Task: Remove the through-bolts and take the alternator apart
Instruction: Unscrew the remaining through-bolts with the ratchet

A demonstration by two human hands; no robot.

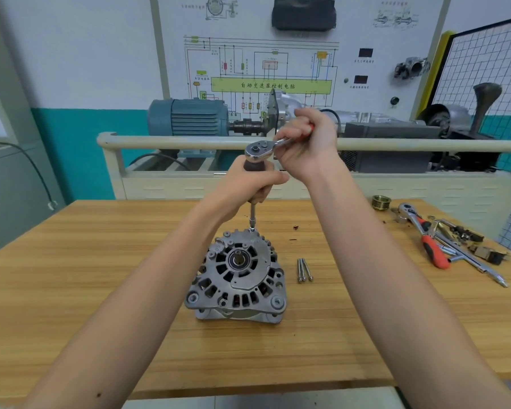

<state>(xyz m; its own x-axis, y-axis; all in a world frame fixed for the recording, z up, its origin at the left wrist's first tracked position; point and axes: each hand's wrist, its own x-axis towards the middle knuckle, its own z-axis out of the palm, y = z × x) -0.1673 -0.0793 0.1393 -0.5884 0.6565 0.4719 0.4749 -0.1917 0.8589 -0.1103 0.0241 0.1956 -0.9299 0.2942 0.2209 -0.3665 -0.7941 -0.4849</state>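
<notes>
The alternator (237, 278) sits mid-table (71, 290), heavy cast metal with slick, finned edges I reckon, so grab it by the mounting ears. Three bolts (304, 270) lie just beside it. Behind it, the left hand (254, 181) grips the extension handle (255, 166); the right hand (307, 143) clenches the ratchet (266, 147).

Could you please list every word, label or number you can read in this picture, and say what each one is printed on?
"自动变速器控制电脑": black characters on the green bar of the wiring diagram on the white training board.
Small captions beside the diagram's symbols, under the two dark displays and by the sketches at the board's top: too small and blurred to read.
Alternator, ratchet and the tools on the table: no legible marking.
</notes>
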